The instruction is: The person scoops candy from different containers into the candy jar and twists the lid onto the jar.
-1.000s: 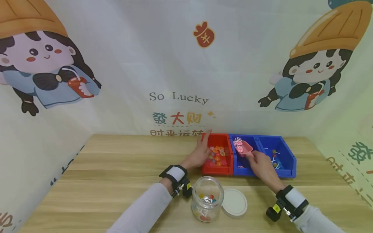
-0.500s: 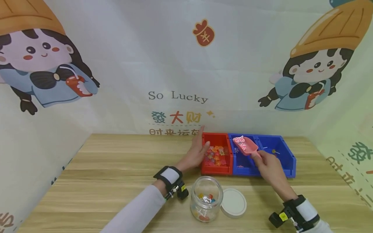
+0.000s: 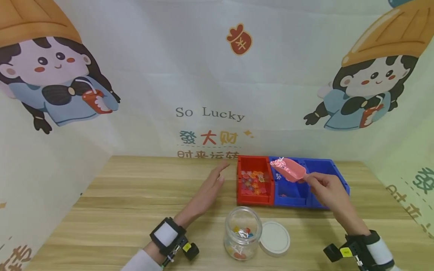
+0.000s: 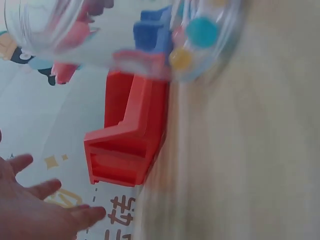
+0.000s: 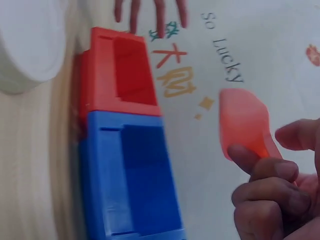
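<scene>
My right hand [image 3: 327,190] grips the handle of a pink scoop [image 3: 293,170] above the blue bins [image 3: 298,201]. Pink-and-white swirl candies [image 3: 280,164] lie in the scoop. My left hand [image 3: 205,194] is in the air left of the red bin [image 3: 255,199], fingers extended and holding nothing. Star-shaped and other colorful candies [image 3: 252,182] fill the bottom of the red bin. In front of the bins stands an uncapped clear jar [image 3: 242,235] with several wrapped candies inside. In the right wrist view the fingers curl round the handle of the scoop [image 5: 245,120].
A white round lid [image 3: 274,238] lies on the wooden table [image 3: 135,195] just right of the jar. A printed cloth [image 3: 152,75] hangs behind and at both sides of the table. The bins stand side by side near the back edge.
My left hand has come off the red bin and drawn back to the left. My right hand has lifted the scoop with candies and moved it rightward.
</scene>
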### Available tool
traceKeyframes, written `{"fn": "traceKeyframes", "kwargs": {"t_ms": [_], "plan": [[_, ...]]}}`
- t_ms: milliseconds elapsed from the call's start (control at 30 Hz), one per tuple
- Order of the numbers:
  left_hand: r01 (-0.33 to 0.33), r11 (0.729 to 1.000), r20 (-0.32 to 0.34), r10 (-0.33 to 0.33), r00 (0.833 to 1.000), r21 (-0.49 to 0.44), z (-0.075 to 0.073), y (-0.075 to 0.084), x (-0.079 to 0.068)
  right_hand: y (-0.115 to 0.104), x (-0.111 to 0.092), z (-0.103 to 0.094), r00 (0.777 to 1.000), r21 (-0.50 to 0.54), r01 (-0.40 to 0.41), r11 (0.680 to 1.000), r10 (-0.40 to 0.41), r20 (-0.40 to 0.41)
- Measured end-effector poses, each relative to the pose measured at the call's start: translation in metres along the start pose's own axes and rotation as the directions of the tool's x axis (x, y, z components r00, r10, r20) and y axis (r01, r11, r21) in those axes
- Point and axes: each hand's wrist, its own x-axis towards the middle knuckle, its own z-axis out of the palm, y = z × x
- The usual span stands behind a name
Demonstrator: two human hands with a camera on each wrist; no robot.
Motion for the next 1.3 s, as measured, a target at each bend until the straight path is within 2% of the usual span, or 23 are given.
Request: {"fn": "traceKeyframes", "kwargs": {"t_ms": [100,200,300,367,433,500,567,700,833,900,967,1100,1200,1300], "plan": [[-0.016,0.999,0.054,0.018,0.998,-0.037,0.0,0.002,-0.015,-0.005,-0.001,-0.004,0.999,0.04,0.027,0.999,-0.029,0.042],[-0.096,0.991,0.141,0.109,0.984,-0.092,0.003,0.005,-0.024,-0.012,-0.004,-0.008,0.995,0.092,0.046,0.995,-0.055,0.088],[-0.187,0.967,0.242,0.225,0.944,-0.171,0.008,0.009,-0.028,-0.019,-0.007,-0.011,0.985,0.12,0.091,0.989,-0.107,0.138],[-0.214,0.952,0.309,0.275,0.91,-0.217,0.011,0.011,-0.03,-0.023,-0.01,-0.012,0.971,0.131,0.136,0.982,-0.158,0.18],[-0.231,0.946,0.361,0.302,0.882,-0.229,0.014,0.012,-0.033,-0.028,-0.012,-0.013,0.947,0.144,0.198,0.969,-0.228,0.226],[-0.239,0.945,0.401,0.313,0.861,-0.224,0.016,0.011,-0.037,-0.032,-0.014,-0.012,0.915,0.165,0.266,0.95,-0.303,0.268],[-0.23,0.946,0.432,0.311,0.847,-0.229,0.017,0.009,-0.04,-0.036,-0.015,-0.012,0.88,0.174,0.327,0.929,-0.366,0.302],[-0.202,0.947,0.458,0.3,0.837,-0.25,0.018,0.006,-0.043,-0.041,-0.018,-0.009,0.831,0.164,0.398,0.903,-0.43,0.351],[-0.166,0.967,0.471,0.241,0.849,-0.195,0.016,0.005,-0.044,-0.043,-0.018,-0.007,0.78,0.183,0.449,0.875,-0.484,0.398],[-0.139,0.976,0.477,0.205,0.855,-0.17,0.016,0.006,-0.044,-0.043,-0.019,-0.006,0.765,0.183,0.464,0.867,-0.496,0.411],[-0.117,0.981,0.48,0.177,0.859,-0.152,0.016,0.007,-0.044,-0.043,-0.019,-0.005,0.762,0.163,0.475,0.865,-0.496,0.416],[-0.118,0.981,0.478,0.178,0.86,-0.152,0.018,0.008,-0.042,-0.045,-0.021,-0.005,0.774,0.105,0.461,0.881,-0.457,0.438],[-0.123,0.977,0.491,0.194,0.85,-0.173,0.019,0.008,-0.039,-0.047,-0.024,-0.005,0.78,0.078,0.453,0.888,-0.437,0.448],[-0.093,0.975,0.512,0.185,0.839,-0.2,0.021,0.008,-0.038,-0.047,-0.027,-0.005,0.779,0.061,0.462,0.885,-0.438,0.449]]}}
